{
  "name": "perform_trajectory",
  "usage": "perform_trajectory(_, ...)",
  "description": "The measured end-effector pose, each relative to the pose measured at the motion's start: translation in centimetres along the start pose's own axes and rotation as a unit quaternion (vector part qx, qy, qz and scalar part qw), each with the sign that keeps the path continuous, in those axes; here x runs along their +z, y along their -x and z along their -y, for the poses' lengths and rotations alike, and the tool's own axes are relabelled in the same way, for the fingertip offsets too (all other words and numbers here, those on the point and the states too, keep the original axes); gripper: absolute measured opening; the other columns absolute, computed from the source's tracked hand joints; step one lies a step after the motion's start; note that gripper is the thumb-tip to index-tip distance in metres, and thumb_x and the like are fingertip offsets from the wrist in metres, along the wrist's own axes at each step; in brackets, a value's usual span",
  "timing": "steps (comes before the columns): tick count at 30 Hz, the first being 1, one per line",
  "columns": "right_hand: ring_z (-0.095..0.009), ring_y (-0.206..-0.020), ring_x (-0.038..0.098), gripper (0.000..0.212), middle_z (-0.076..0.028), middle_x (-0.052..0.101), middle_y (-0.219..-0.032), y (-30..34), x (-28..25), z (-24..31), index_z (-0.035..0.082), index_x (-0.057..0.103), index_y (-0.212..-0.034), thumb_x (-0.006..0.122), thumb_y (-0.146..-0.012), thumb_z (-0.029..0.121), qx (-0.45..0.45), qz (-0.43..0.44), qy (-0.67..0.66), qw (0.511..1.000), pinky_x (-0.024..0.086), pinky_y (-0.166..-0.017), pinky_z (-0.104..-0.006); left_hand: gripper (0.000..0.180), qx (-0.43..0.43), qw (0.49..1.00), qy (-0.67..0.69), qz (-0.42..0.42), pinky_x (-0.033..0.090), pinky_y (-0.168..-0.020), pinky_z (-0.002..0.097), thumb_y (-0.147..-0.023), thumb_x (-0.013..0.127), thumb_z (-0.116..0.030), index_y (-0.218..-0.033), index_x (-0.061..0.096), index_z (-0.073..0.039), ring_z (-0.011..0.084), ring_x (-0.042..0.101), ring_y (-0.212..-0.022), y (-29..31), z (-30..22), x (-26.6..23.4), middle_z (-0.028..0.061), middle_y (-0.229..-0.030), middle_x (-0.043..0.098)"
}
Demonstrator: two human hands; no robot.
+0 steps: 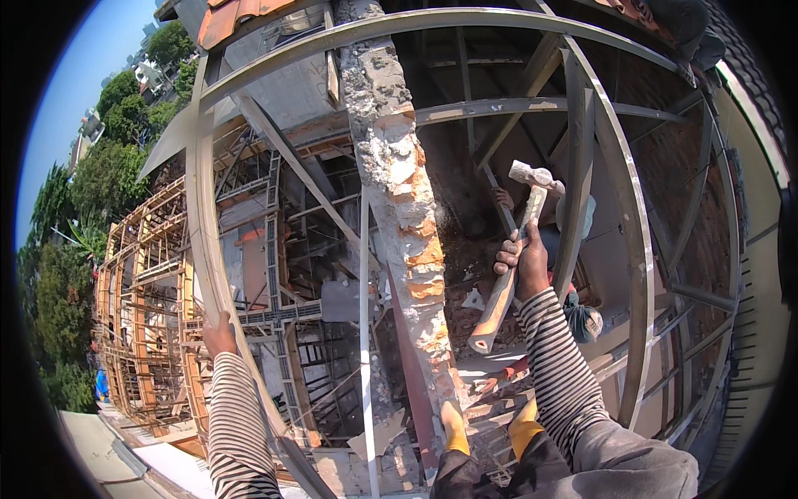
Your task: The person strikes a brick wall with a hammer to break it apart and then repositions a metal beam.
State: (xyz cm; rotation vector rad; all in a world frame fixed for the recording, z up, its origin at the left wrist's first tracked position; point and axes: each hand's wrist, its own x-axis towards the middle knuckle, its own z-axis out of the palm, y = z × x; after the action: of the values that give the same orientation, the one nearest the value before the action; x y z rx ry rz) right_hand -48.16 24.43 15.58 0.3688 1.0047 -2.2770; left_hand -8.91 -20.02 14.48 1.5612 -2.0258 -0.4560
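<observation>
My right hand (534, 264) is wrapped round the wooden handle of a hammer (497, 312), held up to the right of a broken brick wall. Its grey steel head points up and away from me, and the thick handle end slants down to the left. On the left, my left hand (219, 336) grips the edge of a long grey-brown beam (202, 208); part of its fingers is hidden. Between my arms runs the wall top (416, 224), rough with exposed orange brick and loose mortar. My feet, in yellow footwear (525, 426), stand at its near end.
Curved-looking roof beams (636, 249) surround me, with a deep drop on both sides of the wall. A white pipe (366, 333) stands left of it. Below right, a co-worker's hand (503, 198) and a head covering (586, 323) show. Wooden scaffolding (145, 308) rises far left.
</observation>
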Motion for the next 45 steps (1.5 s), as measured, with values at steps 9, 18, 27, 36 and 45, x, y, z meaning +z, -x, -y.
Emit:
perform_trajectory(9, -0.012, -0.047, 0.037, 0.038, 0.002, 0.037, -0.060, 0.2, 2.4, -1.2, 0.013, 0.045, -0.089, 0.047, -0.097, 0.050, 0.224, 0.058, 0.144, 0.962, 0.035, -0.045, -0.0310, 0.052, -0.062, 0.998, 0.008, 0.030, 0.046, -0.090, 0.0419, -0.080, 0.062, -0.036, -0.116, 0.060, 0.002, 0.0386, 0.063, -0.099, 0.7, -1.7, -1.2, 0.0245, -0.104, 0.067)
perform_trajectory(18, -0.014, -0.045, 0.045, 0.036, -0.004, 0.042, -0.061, 10.3, -7.3, 2.2, 0.006, 0.049, -0.084, 0.043, -0.099, 0.039, 0.096, -0.042, 0.511, 0.853, 0.040, -0.040, -0.0299, 0.069, -0.121, 0.991, -0.010, 0.061, 0.043, -0.098, 0.0447, -0.078, 0.065, -0.040, -0.133, 0.051, 0.000, 0.0413, 0.057, -0.113, 1.4, -3.3, -1.3, 0.0286, -0.121, 0.059)
perform_trajectory(27, -0.013, -0.047, 0.042, 0.044, 0.001, 0.041, -0.060, 2.4, 1.5, 3.0, 0.016, 0.042, -0.085, 0.041, -0.097, 0.058, -0.128, -0.103, 0.126, 0.978, 0.041, -0.042, -0.0337, 0.063, -0.101, 0.992, 0.002, 0.070, 0.045, -0.093, 0.0455, -0.078, 0.062, -0.039, -0.127, 0.055, -0.001, 0.0408, 0.061, -0.105, 0.8, -2.2, -1.8, 0.0264, -0.112, 0.064)
perform_trajectory(36, -0.012, -0.045, 0.035, 0.040, 0.001, 0.035, -0.058, 0.1, 2.5, 0.1, 0.010, 0.043, -0.086, 0.042, -0.098, 0.048, 0.231, 0.049, 0.109, 0.965, 0.034, -0.043, -0.0315, 0.069, -0.085, 0.995, -0.016, 0.046, 0.042, -0.097, 0.0429, -0.080, 0.061, -0.038, -0.132, 0.050, 0.005, 0.0399, 0.058, -0.111, 0.5, -1.1, -1.0, 0.0266, -0.119, 0.061)
perform_trajectory(45, -0.012, -0.045, 0.035, 0.039, 0.002, 0.037, -0.058, -0.7, 4.2, -2.2, 0.012, 0.045, -0.084, 0.046, -0.097, 0.049, 0.219, 0.023, 0.158, 0.963, 0.034, -0.044, -0.0316, 0.054, -0.050, 0.998, 0.014, 0.040, 0.045, -0.091, 0.0426, -0.083, 0.058, -0.033, -0.122, 0.056, 0.004, 0.0398, 0.061, -0.101, 0.4, -1.1, 0.4, 0.0250, -0.109, 0.064)
